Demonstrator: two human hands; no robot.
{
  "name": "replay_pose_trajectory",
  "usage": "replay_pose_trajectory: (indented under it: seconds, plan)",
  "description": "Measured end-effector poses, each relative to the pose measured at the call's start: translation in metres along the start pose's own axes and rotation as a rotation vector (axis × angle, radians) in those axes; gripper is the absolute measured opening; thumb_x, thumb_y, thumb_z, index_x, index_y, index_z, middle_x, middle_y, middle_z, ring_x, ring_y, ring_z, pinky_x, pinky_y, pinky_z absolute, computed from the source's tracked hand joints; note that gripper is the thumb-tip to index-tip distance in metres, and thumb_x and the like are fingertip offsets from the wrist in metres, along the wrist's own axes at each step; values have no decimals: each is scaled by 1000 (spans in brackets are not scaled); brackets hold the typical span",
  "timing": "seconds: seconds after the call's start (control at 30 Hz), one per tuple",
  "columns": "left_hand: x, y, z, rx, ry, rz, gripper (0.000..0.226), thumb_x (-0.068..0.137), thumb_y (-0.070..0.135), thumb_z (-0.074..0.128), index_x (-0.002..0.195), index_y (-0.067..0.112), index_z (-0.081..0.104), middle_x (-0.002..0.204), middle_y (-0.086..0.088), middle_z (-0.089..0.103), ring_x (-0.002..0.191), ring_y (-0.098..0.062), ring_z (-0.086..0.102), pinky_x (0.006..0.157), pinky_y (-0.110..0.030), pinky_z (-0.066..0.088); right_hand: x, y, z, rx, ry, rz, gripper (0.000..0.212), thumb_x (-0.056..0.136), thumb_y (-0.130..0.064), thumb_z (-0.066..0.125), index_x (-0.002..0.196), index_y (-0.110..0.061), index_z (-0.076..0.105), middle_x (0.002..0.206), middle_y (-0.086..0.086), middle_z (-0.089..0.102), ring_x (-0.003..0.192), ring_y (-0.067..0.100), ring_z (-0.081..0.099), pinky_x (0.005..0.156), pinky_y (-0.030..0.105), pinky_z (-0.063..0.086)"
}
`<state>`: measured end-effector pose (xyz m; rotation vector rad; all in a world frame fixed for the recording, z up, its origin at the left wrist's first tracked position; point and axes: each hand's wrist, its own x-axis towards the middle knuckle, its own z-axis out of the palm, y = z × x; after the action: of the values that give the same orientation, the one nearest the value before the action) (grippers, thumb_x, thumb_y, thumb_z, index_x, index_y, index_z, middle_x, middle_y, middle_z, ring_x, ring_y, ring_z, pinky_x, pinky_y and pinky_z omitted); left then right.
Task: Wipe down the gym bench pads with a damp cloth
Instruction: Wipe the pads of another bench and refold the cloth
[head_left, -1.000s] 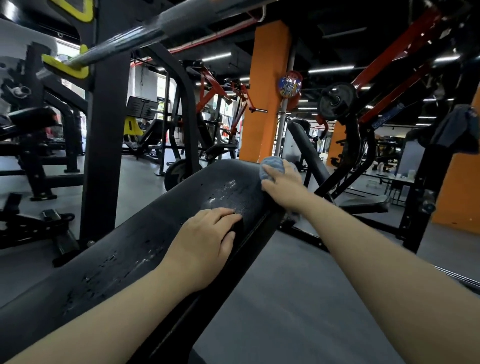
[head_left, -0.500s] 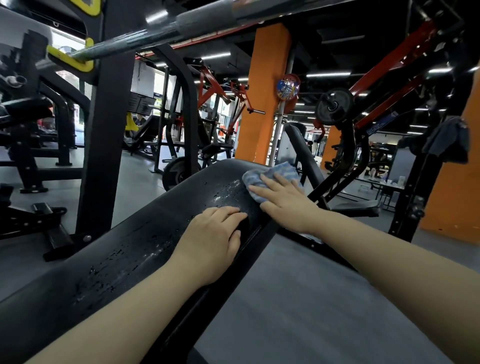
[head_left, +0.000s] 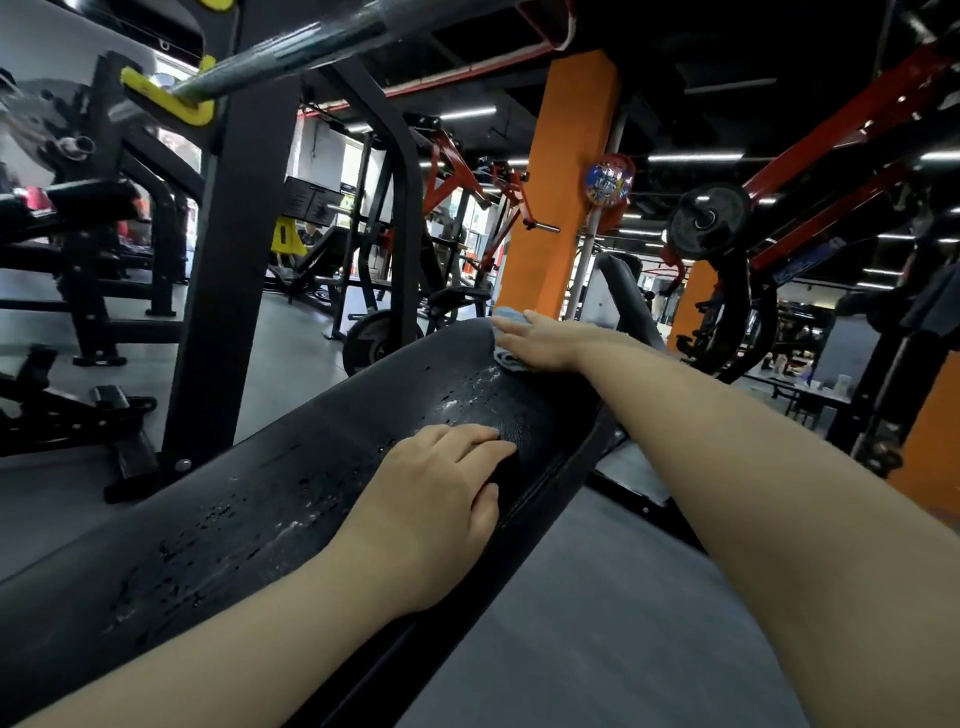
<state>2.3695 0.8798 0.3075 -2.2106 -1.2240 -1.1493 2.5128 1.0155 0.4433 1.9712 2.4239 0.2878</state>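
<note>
The head view shows one black bench pad (head_left: 291, 499), wet with droplets, and two bare hands on it. The right hand (head_left: 540, 340) lies flat with fingers straight, pressing one blue cloth (head_left: 506, 314) onto the pad's far end. The left hand (head_left: 436, 512) rests palm-down mid-pad, fingers seemingly loosely bent, holding nothing. One barbell (head_left: 311, 49) hangs overhead, and one orange pillar (head_left: 553, 197) stands beyond.

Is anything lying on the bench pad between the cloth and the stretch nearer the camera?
Only the left hand, resting flat mid-pad. The right hand presses the blue cloth at the bench pad's far end; otherwise just water droplets.
</note>
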Motion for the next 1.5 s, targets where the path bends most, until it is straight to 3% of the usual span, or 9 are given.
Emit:
replay_pose_trajectory:
  seconds: [0.1,0.3,0.43,0.77,0.9,1.03,1.17,1.37,1.5]
  plan:
    - [0,1,-2,3,-9,-14,43,80,29,38,108,18,68,110,2,67,95,-21,65,81,-34,52,5,-4,3,-40,14,11,50,94,-65,12,142,-57,5,159,-10,-3,144,31,14,115,51,16]
    - [-2,5,-5,9,-50,-30,44,81,29,38,109,15,68,110,0,67,94,-23,65,80,-34,51,-57,-10,13,-161,1,-157,49,99,-53,11,146,-48,0,159,-7,-10,145,30,-9,113,59,-5]
    - [-3,5,-5,-6,-55,-39,45,81,30,37,110,16,68,111,0,67,96,-22,64,82,-35,51,-86,0,17,-213,0,-204,53,100,-49,12,148,-40,-8,158,-5,-13,145,29,-11,112,57,-6]
    - [-3,2,-4,-20,-33,-40,44,81,31,37,111,20,67,112,4,67,96,-18,63,82,-30,49,12,-15,4,-69,-20,-29,54,95,-62,15,146,-49,2,159,-8,-5,145,30,5,115,53,7]
    - [-2,1,-6,-55,-51,-46,44,81,30,37,111,19,67,113,3,66,96,-21,63,81,-34,50,28,-30,3,-14,-37,4,53,96,-58,18,146,-49,5,159,-8,-4,146,32,1,115,58,1]
    - [-2,3,-6,-56,-52,-50,45,80,30,36,110,17,68,112,2,67,96,-21,63,82,-36,51,-1,-37,15,-152,-20,-172,52,97,-53,13,148,-44,1,158,-7,-11,145,29,-11,109,65,-11]
    - [-2,4,-6,-38,-22,-53,45,80,30,37,108,19,69,110,4,68,95,-19,64,80,-32,50,-45,-17,17,-221,0,-252,52,100,-48,13,149,-40,-5,158,-6,-13,145,27,-10,112,59,-6]
    - [-3,3,-3,-62,-40,-57,46,80,31,35,112,19,67,114,2,66,99,-21,63,82,-36,50,-1,-9,8,-100,2,-85,51,97,-57,15,146,-50,3,159,-11,-7,146,25,-4,114,57,-1]
    - [-2,2,-3,-101,-46,-62,47,81,31,35,113,17,66,116,1,65,101,-24,61,84,-40,50,24,-36,9,-38,7,-31,48,96,-55,18,144,-53,9,159,-12,-4,146,29,-3,111,64,-3]
